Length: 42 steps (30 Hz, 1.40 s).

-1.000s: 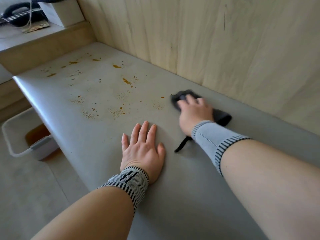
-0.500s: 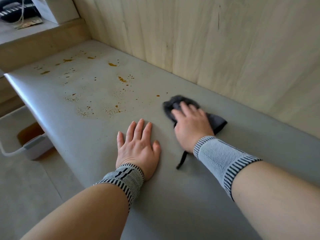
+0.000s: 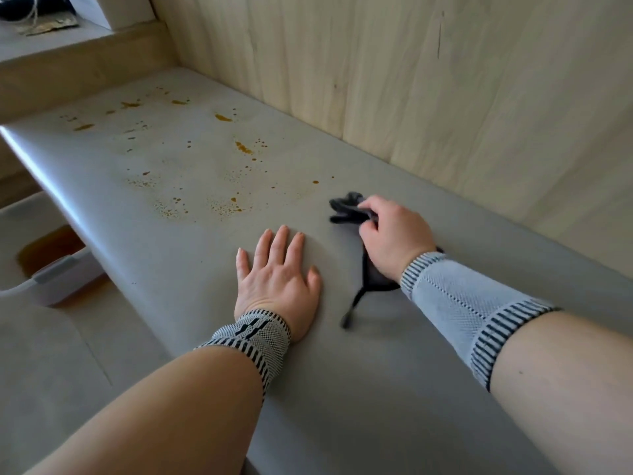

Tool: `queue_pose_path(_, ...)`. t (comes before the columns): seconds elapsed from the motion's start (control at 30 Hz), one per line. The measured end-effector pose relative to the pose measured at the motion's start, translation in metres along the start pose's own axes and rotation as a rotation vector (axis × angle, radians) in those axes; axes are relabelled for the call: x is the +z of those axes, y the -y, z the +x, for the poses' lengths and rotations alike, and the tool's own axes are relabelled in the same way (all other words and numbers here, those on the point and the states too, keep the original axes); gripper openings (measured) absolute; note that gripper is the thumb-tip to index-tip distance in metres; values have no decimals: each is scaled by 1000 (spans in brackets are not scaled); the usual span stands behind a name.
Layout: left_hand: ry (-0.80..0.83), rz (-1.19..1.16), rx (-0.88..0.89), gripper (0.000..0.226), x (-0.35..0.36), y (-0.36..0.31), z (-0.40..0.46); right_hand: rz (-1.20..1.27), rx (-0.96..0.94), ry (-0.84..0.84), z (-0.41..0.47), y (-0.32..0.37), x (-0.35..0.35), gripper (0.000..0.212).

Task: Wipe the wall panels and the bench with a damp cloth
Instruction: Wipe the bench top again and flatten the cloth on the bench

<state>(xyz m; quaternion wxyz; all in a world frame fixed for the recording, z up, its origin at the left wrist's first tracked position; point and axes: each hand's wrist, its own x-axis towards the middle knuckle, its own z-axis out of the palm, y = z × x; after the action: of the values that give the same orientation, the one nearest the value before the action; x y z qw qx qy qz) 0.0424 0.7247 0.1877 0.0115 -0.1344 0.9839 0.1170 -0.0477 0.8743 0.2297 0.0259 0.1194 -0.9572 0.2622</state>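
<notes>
Bench-wiping step, partway through, judging by the marks not yet cleaned. Right hand (image 3: 394, 234) curled round a dark cloth (image 3: 347, 209), fingers bunching its front end against the grey bench (image 3: 376, 389), with a loose tail of fabric trailing back under the wrist. Left hand (image 3: 279, 279) flat and open just beside it, palm down, fingers straight, apparently bracing body weight. Striped knit wristbands (image 3: 253, 334) on both forearms.

Ahead of both hands and off to the left, a scatter of orange-brown spots (image 3: 226, 204), nearest ones just beyond the left fingertips, more reaching to the far corner. Next move probably a push of the cloth forward and leftward across those spots, perhaps with the cloth spread flatter first, since little fabric meets the surface while bunched. Braced left hand partly in that path, so likely needing to lift or shift.

Beyond the right hand, pale wooden wall panels (image 3: 445, 97), cleaned or not impossible to tell. Below the bench edge, left of the left hand, a pale tub (image 3: 51, 274) holding something brownish.
</notes>
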Motion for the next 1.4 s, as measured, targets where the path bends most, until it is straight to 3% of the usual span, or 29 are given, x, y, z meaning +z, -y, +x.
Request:
queue_pose_path(0.1, -1, -8, 9, 63, 0, 1, 0, 278, 181, 15, 18, 4, -17, 31)
queue_pose_path(0.2, -1, -19, 6, 63, 1, 2, 1, 152, 403, -196, 32, -19, -38, 38)
queue_pose_path(0.3, 3, -29, 10, 63, 1, 2, 1, 71, 286, -352, 27, -16, -37, 34)
queue_pose_path(0.33, 0, -31, 10, 63, 1, 2, 1, 4, 178, -335, 24, -11, -33, 34)
queue_pose_path(0.4, 0, -36, 11, 63, 1, 2, 1, -237, -2, -142, 20, -7, -20, 33)
queue_pose_path(0.5, 2, -40, 13, 63, 1, 2, 1, -561, 69, 154, 27, -13, -17, 31)
queue_pose_path(0.6, -2, -46, 15, 63, 2, 2, 2, -578, 268, 77, 38, -23, -34, 27)
queue_pose_path(0.7, -3, -45, 15, 63, 2, 1, 2, -272, 382, -101, 39, -27, -51, 24)
queue_pose_path(0.73, -3, -43, 13, 63, 2, 1, 2, -246, 349, -92, 36, -23, -52, 27)
queue_pose_path(0.87, 1, -40, 6, 63, 2, 2, 2, -537, 25, 57, 16, -6, -23, 37)
queue_pose_path(1.0, -3, -39, 7, 64, 3, 1, 2, -365, 32, 153, 0, -2, 10, 54)
queue_pose_path(1.1, 3, -31, 4, 64, 2, 1, 2, -247, -251, 291, -10, 9, 19, 56)
queue_pose_path(1.17, 5, -27, 0, 65, 0, 1, 1, -273, -340, 364, -7, 0, 13, 55)
queue_pose_path(1.23, 7, -33, 2, 65, 0, 1, 1, -342, -180, 298, 2, -24, 4, 56)
queue_pose_path(1.33, 13, -43, 8, 65, 1, 2, 1, -448, 235, 189, 7, -47, -4, 64)
queue_pose_path(1.4, 13, -41, 6, 65, 2, 2, 1, -455, 315, 169, 5, -39, 6, 64)
